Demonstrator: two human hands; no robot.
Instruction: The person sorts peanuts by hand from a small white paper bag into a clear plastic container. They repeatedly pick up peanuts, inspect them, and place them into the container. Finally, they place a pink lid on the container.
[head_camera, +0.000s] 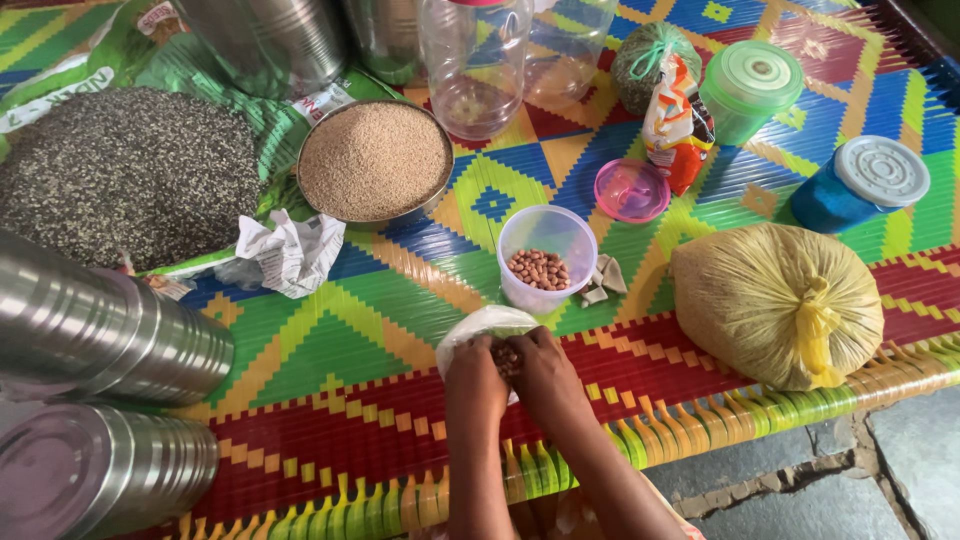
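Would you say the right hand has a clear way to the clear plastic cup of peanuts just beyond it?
Probably yes: the cup of peanuts stands open-topped just past the right hand, with only bare mat between them, though both hands are busy with the white bag.

Both hands meet at the near edge of a bright woven mat (330, 330): the left hand (476, 385) and right hand (545, 375) pinch a thin white plastic bag (485, 325) with brown peanuts (507, 358) showing between the fingers. Just beyond stands an open clear tub (547, 255) — more peanuts lie in its bottom. A pink lid (631, 190) rests further back. To the right sits a tied yellow sack (775, 300); to the left, a steel bowl of tan grain (374, 160) and a heap of dark seeds (125, 175) — steel canisters (100, 330) lie on their sides nearby.
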